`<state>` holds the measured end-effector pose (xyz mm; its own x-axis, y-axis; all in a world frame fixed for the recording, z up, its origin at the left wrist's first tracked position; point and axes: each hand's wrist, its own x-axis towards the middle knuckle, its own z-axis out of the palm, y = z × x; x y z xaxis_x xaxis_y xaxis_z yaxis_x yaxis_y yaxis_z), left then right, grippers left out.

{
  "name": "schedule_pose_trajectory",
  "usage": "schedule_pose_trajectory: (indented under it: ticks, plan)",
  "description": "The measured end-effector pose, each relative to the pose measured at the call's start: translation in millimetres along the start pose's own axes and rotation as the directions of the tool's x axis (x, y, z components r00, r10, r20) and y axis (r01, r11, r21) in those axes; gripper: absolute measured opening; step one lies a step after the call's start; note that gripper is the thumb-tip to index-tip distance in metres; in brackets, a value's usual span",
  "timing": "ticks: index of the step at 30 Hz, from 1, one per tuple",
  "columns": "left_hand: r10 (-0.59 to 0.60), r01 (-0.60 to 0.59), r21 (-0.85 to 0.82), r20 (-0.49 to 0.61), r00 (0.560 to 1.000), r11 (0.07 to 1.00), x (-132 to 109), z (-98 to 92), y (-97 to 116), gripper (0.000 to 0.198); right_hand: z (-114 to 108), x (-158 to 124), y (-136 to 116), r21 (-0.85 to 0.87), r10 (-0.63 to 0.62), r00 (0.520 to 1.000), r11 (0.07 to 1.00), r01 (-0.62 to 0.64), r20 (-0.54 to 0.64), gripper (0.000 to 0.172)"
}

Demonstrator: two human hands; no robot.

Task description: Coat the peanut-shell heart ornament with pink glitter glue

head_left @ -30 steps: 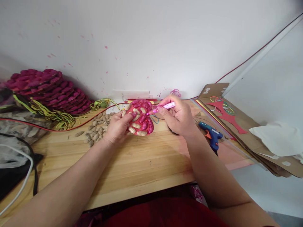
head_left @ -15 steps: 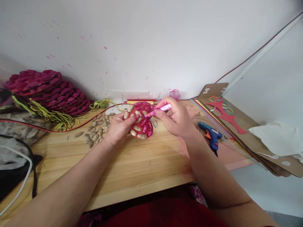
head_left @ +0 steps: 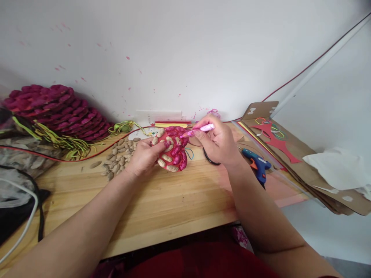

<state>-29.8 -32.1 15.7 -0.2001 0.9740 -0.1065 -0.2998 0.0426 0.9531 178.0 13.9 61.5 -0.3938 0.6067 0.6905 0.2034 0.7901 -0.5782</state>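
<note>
My left hand (head_left: 147, 155) grips the left side of a red disc (head_left: 169, 154) with peanuts stuck all over its face, thumb on top. Peanuts on its right and upper parts are bright magenta, while those on the left are bare tan. Between thumb and fingers, my right hand (head_left: 218, 139) pinches a pink-handled marker or brush (head_left: 204, 128). Its pink tip points left, at or very close to the peanuts near the disc's upper right. Loose unpainted peanuts (head_left: 118, 156) lie on the wooden table (head_left: 162, 204) beyond my left wrist.
A stack of magenta peanut-covered discs (head_left: 58, 110) with yellow-green yarn (head_left: 63, 141) leans at the back left. A blue glue gun (head_left: 259, 164) lies right of my right hand. Cardboard (head_left: 313, 181) with red paper scraps (head_left: 279, 144) lies at the right. A red cord (head_left: 84, 160) crosses the left side.
The pink tool's tip has shifted slightly, with my right hand moving a little up and right. A black ring-shaped handle now shows beneath that hand. My left hand still holds the disc.
</note>
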Motion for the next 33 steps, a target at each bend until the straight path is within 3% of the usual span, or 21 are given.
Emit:
schedule_pose_trajectory:
  ticks: [16, 22, 25, 27, 30, 33]
  plan:
    - [0.003, -0.004, 0.059, 0.015, 1.000, 0.998, -0.9, 1.1, -1.9, 0.035, 0.1, 0.7, -1.2, -0.051, 0.001, 0.999, 0.999, 0.001, 0.046, 0.008]
    - [-0.031, 0.026, 0.061, 0.072, 0.997, 0.998, 2.3, -3.7, -8.5, 0.033, 4.9, 0.2, 1.4, -0.086, -0.011, 0.999, 0.996, 0.014, 0.035, 0.005]
    - [-0.031, 0.029, 0.022, 0.075, 0.997, 0.999, 5.0, -4.9, -12.0, 0.034, 7.3, -0.7, 10.0, -0.141, -0.048, 0.997, 0.989, 0.038, -0.065, 0.008]
    - [-0.030, 0.030, -0.004, 0.086, 0.996, 1.000, 5.8, -4.4, -12.7, 0.036, 4.0, -0.1, 18.6, -0.160, -0.011, 0.982, 0.987, -0.019, -0.187, 0.012]
    - [-0.036, 0.037, -0.018, 0.090, 0.995, 0.999, 5.8, -3.5, -12.0, 0.038, -10.7, 5.8, 32.4, -0.211, 0.123, 0.921, 0.954, -0.212, -0.370, 0.019]
    - [-0.042, 0.043, -0.016, 0.081, 0.996, 0.999, 5.8, -3.4, -11.4, 0.039, -32.4, 21.1, 46.4, -0.383, 0.213, 0.851, 0.822, -0.422, -0.480, 0.024]
